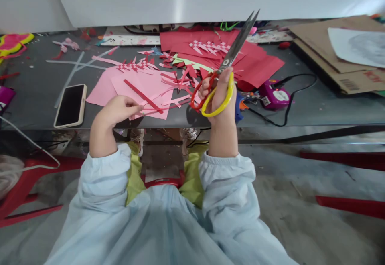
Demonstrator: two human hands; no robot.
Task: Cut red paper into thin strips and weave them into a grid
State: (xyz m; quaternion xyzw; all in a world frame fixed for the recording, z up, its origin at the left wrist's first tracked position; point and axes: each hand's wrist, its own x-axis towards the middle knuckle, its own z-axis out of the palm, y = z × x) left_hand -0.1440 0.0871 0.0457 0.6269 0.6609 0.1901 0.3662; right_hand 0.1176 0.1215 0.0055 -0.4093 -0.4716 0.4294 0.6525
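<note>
My right hand (224,92) is closed round scissors (236,46) with one red and one yellow handle loop. Their blades point up and away, tips slightly parted. Lower to the left, my left hand (118,110) pinches the near end of a thin reddish paper strip (168,108) above the pink paper sheets (104,82). A wider red strip (143,96) lies across those sheets, close to my left fingertips. Beyond them sit pieces of woven pink-and-red paper (135,66), with loose cut scraps (182,82) between the hands.
Red paper sheets (258,66) are piled at the back. A phone (70,106) lies at left near the table's front edge. On the right are a purple device (275,96) with a black cable (300,90) and stacked cardboard (319,62) under a drawing (361,46).
</note>
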